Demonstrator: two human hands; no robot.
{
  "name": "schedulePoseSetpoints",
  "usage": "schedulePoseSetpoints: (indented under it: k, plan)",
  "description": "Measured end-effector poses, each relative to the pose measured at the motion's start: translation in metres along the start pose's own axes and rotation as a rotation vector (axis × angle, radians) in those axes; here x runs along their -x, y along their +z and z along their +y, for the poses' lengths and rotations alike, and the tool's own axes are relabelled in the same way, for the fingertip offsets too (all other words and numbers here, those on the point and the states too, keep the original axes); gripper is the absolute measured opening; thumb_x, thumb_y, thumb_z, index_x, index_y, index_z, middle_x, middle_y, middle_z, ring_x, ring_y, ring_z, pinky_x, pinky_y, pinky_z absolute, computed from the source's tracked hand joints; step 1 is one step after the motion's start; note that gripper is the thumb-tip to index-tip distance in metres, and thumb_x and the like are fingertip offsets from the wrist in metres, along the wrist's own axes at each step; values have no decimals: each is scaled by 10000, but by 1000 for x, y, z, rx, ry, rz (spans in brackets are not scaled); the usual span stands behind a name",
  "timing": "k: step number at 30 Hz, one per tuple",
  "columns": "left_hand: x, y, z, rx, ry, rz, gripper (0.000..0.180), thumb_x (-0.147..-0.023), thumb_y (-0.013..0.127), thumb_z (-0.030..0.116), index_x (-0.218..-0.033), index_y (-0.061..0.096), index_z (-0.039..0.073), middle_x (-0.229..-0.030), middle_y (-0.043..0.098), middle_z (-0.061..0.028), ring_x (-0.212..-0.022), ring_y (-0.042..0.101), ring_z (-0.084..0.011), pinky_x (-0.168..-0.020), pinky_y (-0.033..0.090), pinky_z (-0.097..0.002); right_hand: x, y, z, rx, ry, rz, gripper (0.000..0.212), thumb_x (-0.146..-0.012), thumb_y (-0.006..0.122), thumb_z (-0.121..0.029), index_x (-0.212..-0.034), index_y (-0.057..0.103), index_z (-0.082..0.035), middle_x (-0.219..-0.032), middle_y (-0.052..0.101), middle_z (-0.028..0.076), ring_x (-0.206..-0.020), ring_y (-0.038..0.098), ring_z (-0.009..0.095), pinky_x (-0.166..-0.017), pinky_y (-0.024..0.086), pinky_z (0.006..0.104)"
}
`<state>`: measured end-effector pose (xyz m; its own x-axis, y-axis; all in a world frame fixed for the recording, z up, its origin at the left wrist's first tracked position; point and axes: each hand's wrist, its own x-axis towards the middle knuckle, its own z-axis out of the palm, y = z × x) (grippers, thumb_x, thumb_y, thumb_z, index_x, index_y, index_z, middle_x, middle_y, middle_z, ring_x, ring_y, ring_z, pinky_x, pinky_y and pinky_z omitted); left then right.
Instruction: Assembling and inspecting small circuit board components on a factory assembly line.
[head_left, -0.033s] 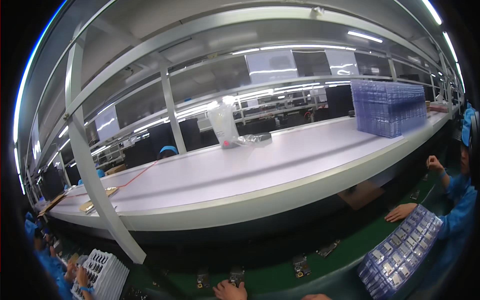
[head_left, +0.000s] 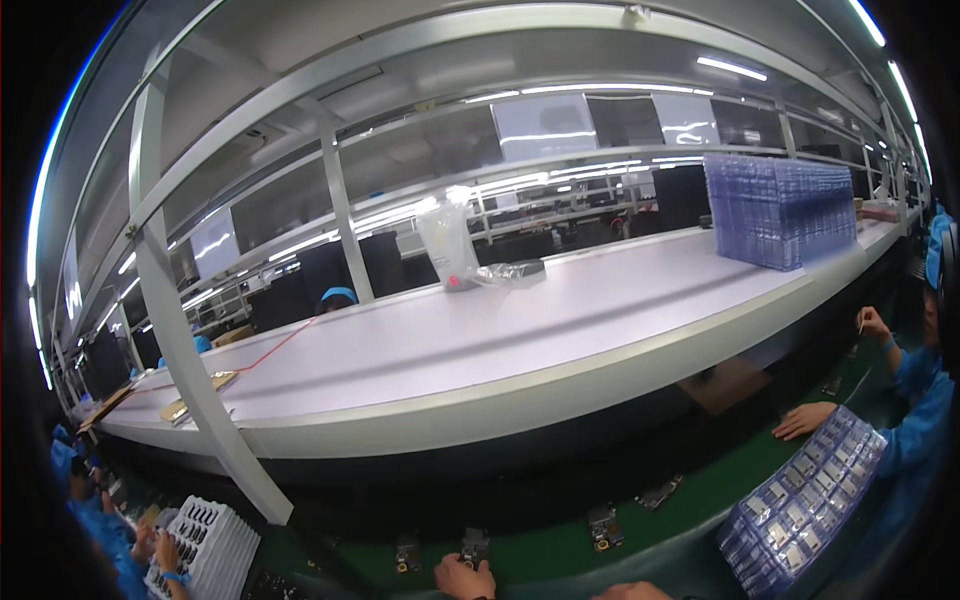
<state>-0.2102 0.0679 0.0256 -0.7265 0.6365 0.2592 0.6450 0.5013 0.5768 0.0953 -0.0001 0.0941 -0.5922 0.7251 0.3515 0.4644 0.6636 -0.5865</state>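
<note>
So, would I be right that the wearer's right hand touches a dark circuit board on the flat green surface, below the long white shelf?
Not quite: the head view shows the wearer's bare left hand touching the dark circuit board, not the right hand. The board does lie on the flat green surface, below the long white shelf.

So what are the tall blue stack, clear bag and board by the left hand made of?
Stack: probably thin glossy plastic, with shiny bluish layers.
Bag: likely soft plastic film, crinkled and see-through.
Board: perhaps stiff plastic with metal parts, given silvery spots; too small to be sure.
</note>
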Motion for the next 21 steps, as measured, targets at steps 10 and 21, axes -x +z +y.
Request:
schedulePoseSetpoints:
  k: [10, 21]
  plan:
    - [33, -95, 102, 1165, 54, -560, 252, -980, 591, 141, -1203, 554, 29, -913, 630, -67, -733, 629, -169, -661, 531, -297, -74, -46, -42, -557, 148, 319, 173, -906, 666, -74, -1054, 700, 8, -914, 699, 129, -803, 702, 252, -699, 570, 332]
    - [81, -137, 152, 1119, 422, -859, 310, -1010, 517, 41, -1315, 481, 2, -1075, 549, -35, -955, 518, -97, -844, 440, -228, -68, -83, -33, -610, 154, 564, 133, -854, 721, 34, -987, 721, 44, -929, 728, 127, -773, 700, 139, -656, 552, 233]
